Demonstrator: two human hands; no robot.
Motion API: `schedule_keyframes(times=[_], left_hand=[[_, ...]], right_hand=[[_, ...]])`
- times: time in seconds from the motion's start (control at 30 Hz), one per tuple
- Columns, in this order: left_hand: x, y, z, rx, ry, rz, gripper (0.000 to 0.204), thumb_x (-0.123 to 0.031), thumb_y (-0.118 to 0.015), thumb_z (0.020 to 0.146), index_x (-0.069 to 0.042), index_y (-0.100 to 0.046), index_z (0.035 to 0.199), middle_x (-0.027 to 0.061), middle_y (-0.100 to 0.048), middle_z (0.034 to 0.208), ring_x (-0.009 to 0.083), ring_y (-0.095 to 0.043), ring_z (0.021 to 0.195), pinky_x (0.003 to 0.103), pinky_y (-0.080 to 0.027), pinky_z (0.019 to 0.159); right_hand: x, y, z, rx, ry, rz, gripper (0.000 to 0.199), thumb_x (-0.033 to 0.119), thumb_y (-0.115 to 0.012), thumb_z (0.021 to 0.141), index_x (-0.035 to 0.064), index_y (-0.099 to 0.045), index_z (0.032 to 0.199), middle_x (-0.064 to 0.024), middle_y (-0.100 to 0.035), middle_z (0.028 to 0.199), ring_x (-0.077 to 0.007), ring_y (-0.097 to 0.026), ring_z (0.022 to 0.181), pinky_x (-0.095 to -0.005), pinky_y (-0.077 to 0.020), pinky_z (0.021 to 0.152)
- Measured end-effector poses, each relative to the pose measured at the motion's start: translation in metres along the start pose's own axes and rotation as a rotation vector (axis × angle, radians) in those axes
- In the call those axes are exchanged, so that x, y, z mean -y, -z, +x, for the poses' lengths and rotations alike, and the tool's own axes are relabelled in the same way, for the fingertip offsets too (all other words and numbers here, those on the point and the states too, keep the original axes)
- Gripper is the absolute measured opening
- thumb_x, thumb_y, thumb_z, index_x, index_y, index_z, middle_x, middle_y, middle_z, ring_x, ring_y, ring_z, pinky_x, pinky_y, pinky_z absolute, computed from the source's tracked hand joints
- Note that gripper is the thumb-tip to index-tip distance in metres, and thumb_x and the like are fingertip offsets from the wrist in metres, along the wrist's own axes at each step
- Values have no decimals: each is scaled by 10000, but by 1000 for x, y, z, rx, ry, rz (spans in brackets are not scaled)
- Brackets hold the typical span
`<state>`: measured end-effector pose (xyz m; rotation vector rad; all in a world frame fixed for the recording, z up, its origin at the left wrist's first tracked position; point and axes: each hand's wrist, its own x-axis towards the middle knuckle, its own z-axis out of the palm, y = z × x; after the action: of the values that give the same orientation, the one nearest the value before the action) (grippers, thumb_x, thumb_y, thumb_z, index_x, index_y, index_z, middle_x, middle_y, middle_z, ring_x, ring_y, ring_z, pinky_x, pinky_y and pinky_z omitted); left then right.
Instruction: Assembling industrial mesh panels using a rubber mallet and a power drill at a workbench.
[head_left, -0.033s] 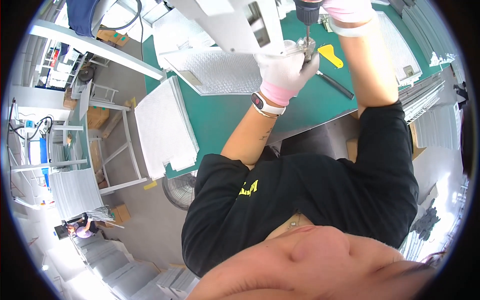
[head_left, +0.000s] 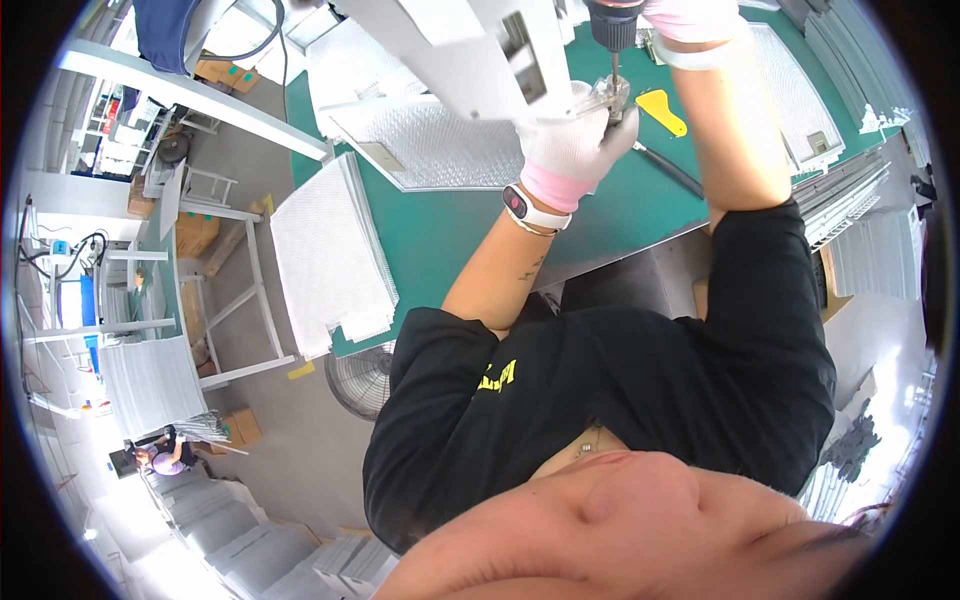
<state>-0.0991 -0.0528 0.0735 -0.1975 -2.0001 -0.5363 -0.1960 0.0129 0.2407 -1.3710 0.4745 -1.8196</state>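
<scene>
My left hand [head_left: 570, 155], in a white glove with a pink cuff, is closed round a small metal fitting [head_left: 612, 108]; its exact kind is hard to make out. From above, the bit of a black power drill [head_left: 614, 28] points down at this fitting. At the top edge my gloved right hand [head_left: 695, 22] is beside the drill and seems to grip it; the fingers and drill body are mostly cut off. A white metal-looking piece with a slot [head_left: 490, 60] hangs in front of my left hand and partly covers it.
On the green table [head_left: 430, 240] lie a textured sheet [head_left: 440, 145], a stack of white panels [head_left: 325, 250], a yellow scraper [head_left: 658, 112] and a black-handled tool [head_left: 672, 170]. A floor fan [head_left: 360, 382] stands below the table edge. Far left, a person [head_left: 170, 458] is among panel stacks.
The white slotted piece has shifted slightly right and down in the picture. My right forearm has moved a little left. My left hand and the fitting have stayed nearly still.
</scene>
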Motion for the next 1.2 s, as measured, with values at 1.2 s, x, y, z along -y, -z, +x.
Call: schedule_keyframes(times=[1.2], left_hand=[[-51, 58, -50, 101, -75, 204, 214, -286, -798, 671, -166, -650, 767, 19, -567, 771, 238, -550, 688, 424, -383, 692]], right_hand=[[51, -29, -2, -362, 501, -286, 153, 250, -634, 990, 118, -597, 1059, -22, -626, 811, -75, -592, 625, -168, -450, 475]])
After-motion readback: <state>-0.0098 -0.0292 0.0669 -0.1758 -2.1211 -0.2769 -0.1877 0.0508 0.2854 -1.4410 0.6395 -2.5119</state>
